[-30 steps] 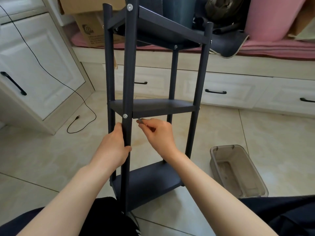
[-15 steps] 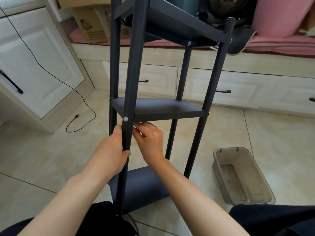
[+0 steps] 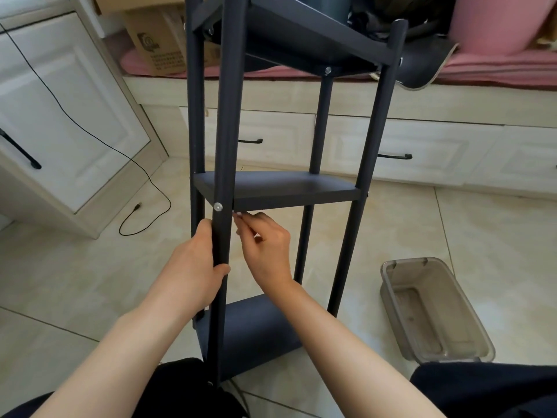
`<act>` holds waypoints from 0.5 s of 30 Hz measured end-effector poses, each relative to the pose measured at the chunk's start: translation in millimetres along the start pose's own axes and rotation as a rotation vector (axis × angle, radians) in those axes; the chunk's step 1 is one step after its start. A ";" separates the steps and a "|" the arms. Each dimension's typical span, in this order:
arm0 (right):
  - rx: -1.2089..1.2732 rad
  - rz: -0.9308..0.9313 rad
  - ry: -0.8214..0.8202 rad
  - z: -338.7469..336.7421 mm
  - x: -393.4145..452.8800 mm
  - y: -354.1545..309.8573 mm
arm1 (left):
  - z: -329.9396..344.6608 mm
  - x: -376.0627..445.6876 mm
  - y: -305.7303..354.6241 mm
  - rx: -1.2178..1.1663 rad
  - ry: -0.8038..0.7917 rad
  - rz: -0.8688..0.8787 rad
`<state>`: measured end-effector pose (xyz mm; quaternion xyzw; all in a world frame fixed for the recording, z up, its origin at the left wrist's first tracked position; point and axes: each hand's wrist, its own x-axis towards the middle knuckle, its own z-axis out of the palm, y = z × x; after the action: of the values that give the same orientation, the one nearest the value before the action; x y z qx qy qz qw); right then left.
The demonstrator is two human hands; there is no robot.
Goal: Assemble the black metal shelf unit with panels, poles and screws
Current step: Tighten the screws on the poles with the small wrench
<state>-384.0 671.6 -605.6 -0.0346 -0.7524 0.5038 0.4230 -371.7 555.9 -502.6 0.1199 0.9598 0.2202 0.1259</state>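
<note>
The top of the black shelf unit (image 3: 280, 188) is running out of view above, and my legs are hiding the foot of the nearest pole (image 3: 224, 140) at the bottom edge. Something small and pale is showing at my right fingertips (image 3: 239, 217), too tiny and blurred for me to name. The clear plastic bin (image 3: 434, 312) is sitting on the tile floor (image 3: 75, 267) off to my right, well apart from the shelf, and I am seeing nothing in it. The shelf is standing upright on the floor right in front of me. My left hand (image 3: 197, 267) is wrapping around the nearest pole, just below the silver screw (image 3: 217, 206) at the middle panel (image 3: 289, 188). My right hand (image 3: 265, 248) is sitting just beside that pole, fingers curling together in a pinch under the panel's front edge.
</note>
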 end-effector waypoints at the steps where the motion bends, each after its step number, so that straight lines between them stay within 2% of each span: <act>1: 0.013 0.026 -0.020 -2.5 -1.5 -0.3 | 0.0 0.6 -0.2 0.000 0.001 -0.001; 9: 0.100 0.282 -0.207 -35.0 -6.1 -11.7 | 0.9 1.1 1.5 -0.009 0.018 -0.007; 15: 0.006 0.502 -0.353 -52.8 14.2 -18.4 | 0.2 -0.1 2.6 -0.014 0.016 -0.023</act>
<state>-350.7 707.9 -575.5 -0.1299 -0.7806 0.5931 0.1483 -371.1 558.2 -501.6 0.1063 0.9606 0.2262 0.1213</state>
